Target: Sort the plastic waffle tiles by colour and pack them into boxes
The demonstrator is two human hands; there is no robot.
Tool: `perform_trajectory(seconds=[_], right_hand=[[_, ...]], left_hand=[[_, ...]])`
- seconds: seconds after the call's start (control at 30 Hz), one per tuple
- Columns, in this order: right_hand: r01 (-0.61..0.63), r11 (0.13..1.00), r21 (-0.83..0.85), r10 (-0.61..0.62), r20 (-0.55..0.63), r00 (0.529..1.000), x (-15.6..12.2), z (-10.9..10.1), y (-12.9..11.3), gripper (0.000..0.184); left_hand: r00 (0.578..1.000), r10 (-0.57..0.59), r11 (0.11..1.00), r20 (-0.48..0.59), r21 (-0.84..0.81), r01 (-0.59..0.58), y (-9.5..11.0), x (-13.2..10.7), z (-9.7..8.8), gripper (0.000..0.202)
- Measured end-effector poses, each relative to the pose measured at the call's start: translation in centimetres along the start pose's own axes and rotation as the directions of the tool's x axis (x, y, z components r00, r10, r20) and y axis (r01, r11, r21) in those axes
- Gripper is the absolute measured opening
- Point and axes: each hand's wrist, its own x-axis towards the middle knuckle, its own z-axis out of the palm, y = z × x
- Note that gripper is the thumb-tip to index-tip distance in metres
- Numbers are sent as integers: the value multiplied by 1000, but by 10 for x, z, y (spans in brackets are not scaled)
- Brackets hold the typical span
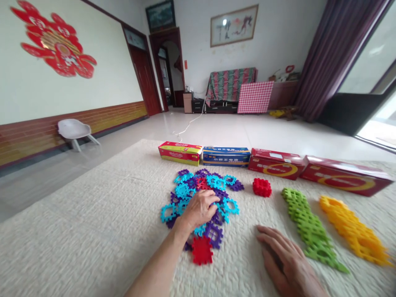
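Note:
My left hand point(201, 208) is on a loose pile of plastic interlocking tiles, its fingers bent and close together; whatever lies under the fingertips is hidden. Purple tiles point(214, 234) and light-blue tiles point(231, 205) make up most of the pile. A red tile point(202, 251) lies at its near end, and another red tile point(202, 184) shows among the far pieces. My right hand point(286, 260) rests palm down on the quilted cover, fingers stretched out, holding nothing. Right of the pile is a small red stack of tiles point(261, 187).
Beyond my right hand lie a green row of tiles point(309, 225) and a yellow row point(352, 227). Along the back of the cover point(93, 231) stand a red-and-yellow box point(180, 153), a blue box point(226, 157) and two dark red boxes point(275, 164). A white chair point(74, 128) stands left.

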Motion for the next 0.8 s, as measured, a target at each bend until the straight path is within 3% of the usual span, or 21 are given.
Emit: perform_trajectory(seconds=[0.3, 0.47, 0.57, 0.63, 0.7, 0.8], right_hand=[[-11, 1000, 8, 11, -17, 1000, 2, -9, -5, 26], [-6, 992, 129, 8, -11, 1000, 7, -15, -39, 28], [171, 968, 184, -187, 71, 980, 27, -8, -75, 34], [330, 926, 184, -349, 81, 933, 42, 2, -94, 35], [437, 880, 187, -459, 95, 883, 52, 15, -104, 32], [512, 847, 143, -523, 51, 851, 56, 30, -108, 21]], left_hand=[[1000, -22, 999, -17, -42, 22, -21, 2, 6, 25], [999, -39, 997, -34, -71, 37, -24, 3, 5, 24], [999, -35, 998, -36, -62, 33, -23, 2, 5, 24], [998, -39, 998, -44, -50, 37, -22, 2, 5, 24], [998, -42, 998, -46, -42, 40, -22, 2, 6, 23], [998, -43, 998, -47, -38, 41, -22, 2, 7, 23]])
